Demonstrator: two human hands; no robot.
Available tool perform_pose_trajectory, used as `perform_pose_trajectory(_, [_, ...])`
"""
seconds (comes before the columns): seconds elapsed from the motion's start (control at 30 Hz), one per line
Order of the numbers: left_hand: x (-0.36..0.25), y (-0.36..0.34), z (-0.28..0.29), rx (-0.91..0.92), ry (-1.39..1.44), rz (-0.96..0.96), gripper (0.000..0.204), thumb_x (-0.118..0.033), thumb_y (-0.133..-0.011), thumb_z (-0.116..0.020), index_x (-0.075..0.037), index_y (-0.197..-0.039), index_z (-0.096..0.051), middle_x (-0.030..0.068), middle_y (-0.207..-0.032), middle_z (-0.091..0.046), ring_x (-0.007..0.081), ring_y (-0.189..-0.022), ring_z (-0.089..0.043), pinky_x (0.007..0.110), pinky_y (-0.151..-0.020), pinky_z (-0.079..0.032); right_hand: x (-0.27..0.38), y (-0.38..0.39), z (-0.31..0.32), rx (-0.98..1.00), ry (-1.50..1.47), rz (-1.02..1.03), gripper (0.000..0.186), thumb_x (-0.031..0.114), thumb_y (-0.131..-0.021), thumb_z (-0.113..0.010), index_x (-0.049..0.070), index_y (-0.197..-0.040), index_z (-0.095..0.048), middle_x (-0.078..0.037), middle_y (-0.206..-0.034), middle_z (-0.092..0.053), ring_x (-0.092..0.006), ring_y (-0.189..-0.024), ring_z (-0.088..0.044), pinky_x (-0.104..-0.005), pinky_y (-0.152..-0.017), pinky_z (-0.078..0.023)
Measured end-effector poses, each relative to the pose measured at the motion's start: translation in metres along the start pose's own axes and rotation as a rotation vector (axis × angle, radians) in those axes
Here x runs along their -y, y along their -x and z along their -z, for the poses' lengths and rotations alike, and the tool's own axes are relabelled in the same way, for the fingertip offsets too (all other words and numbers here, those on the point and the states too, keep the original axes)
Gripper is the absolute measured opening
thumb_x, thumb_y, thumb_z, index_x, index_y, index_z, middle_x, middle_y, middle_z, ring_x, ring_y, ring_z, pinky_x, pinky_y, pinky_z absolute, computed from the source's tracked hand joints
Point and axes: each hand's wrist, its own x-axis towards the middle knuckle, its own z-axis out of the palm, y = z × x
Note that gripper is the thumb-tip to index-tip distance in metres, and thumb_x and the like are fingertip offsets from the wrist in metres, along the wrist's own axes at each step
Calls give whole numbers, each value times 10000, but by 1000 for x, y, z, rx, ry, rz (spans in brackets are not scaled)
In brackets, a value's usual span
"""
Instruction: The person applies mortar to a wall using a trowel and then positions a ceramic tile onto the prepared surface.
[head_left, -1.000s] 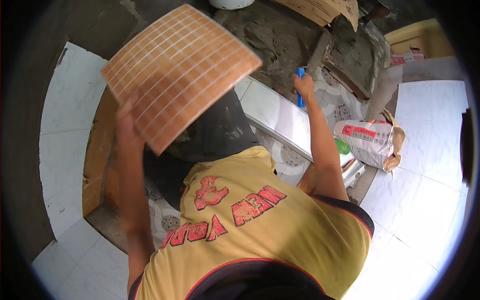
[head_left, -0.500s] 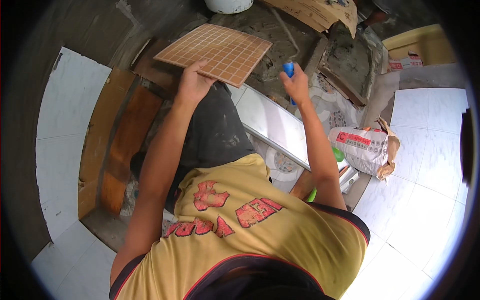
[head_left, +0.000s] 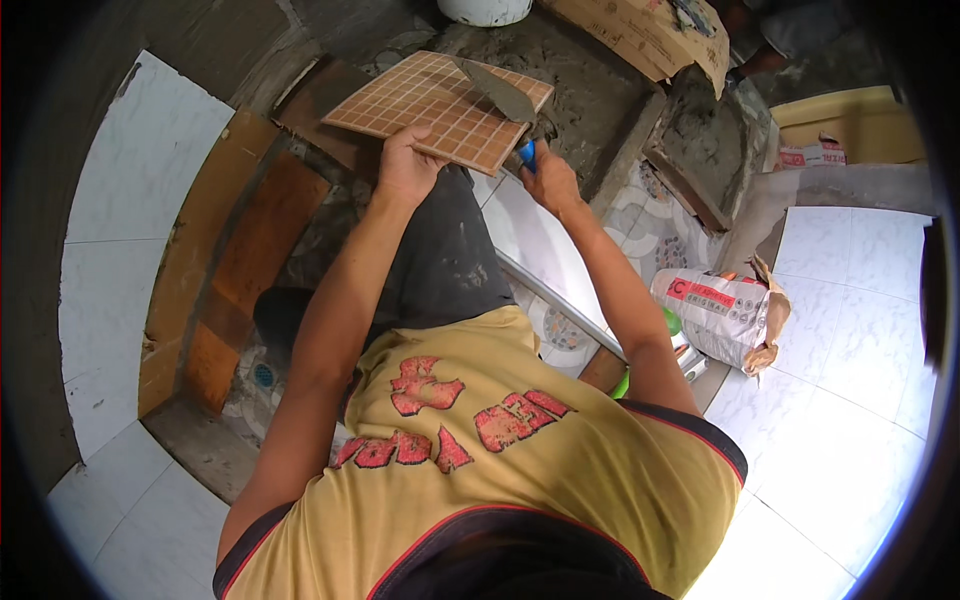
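Note:
My left hand [head_left: 410, 165] grips the near edge of a brown tile [head_left: 430, 110] with a pale grid pattern, thumb on top and the other fingers hidden underneath. The tile is held up, tilted, in front of my knee. Wrapped round the blue handle of a trowel [head_left: 502, 96], my right hand [head_left: 552, 184] is at the tile's right corner. The trowel's pointed grey blade lies over the right part of the tile; whether it touches the surface I cannot tell. Beyond the tile is wet grey mortar [head_left: 565, 85] spread on the floor.
A wooden-edged frame with mortar [head_left: 705, 130] stands at the right, below a cardboard box [head_left: 640, 35]. A white bucket [head_left: 485, 10] is at the far edge. An opened paper bag [head_left: 715, 310] lies on the right. Another person's foot shows at the upper right.
My right hand has moved left with the trowel, bringing its blade from the mortar side to over the tile. The left hand keeps its hold on the tile.

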Motion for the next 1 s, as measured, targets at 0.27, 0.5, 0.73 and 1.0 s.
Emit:
perform_pose_trajectory(0.27, [5,5,-8,-74,18,-26,347,-114,-853,-597,-8,-1182,-573,107,-1138,-638,251,-1025,-644,386,-778,-528,-8,31,-11,-46,11,-72,372,204,-858,-681,25,-1092,-454,-308,-951,-664,-514,-912,-636,-573,-788,-504])
perform_pose_trajectory(0.5, [5,-1,-5,-85,44,-48,357,-98,-857,-589,-7,-1201,-570,113,-1155,-637,265,-1064,-638,407,-814,-534,-36,84,-15,-71,-20,-192,415,224,-851,-675,34,-1148,-457,-295,-966,-672,-509,-906,-640,-581,-785,-501])
perform_pose_trajectory(0.73, [10,-6,-12,-51,171,-78,361,-80,-899,-575,2,-1249,-536,137,-1220,-636,276,-1105,-645,413,-827,-562,-92,102,23,-223,-4,-117,333,238,-851,-649,36,-1100,-554,-287,-937,-664,-522,-846,-623,-568,-751,-497])
perform_pose_trajectory(1.0, [5,-3,-11,-52,170,-73,371,-80,-902,-565,19,-1256,-522,152,-1234,-627,276,-1097,-649,393,-794,-586,4,8,122,496,-1315,-308,433,459,-990,-550,31,-1020,-602,16,-638,-509,-72,-442,-463,-232,-383,-398])
